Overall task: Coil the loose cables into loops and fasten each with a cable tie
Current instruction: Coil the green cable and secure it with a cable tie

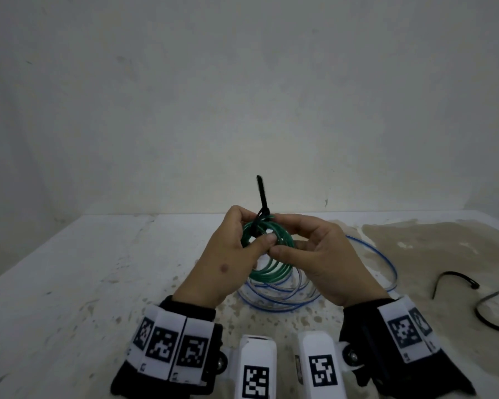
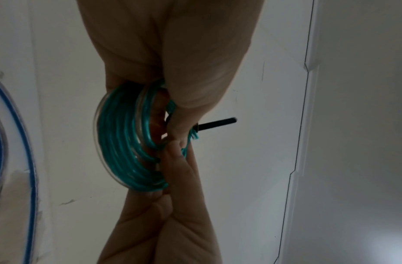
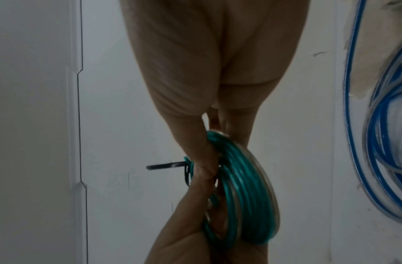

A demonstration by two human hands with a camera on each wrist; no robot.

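Observation:
A green cable coil is held up above the table between both hands. A black cable tie is looped round the coil's top, its tail sticking straight up. My left hand grips the coil's left side, thumb pressing near the tie. My right hand pinches the coil from the right beside the tie. A blue cable lies in loose loops on the table beneath the hands.
Two spare black cable ties lie on the table at the right. The white table meets a plain wall behind. A brownish stained patch covers the table's right part.

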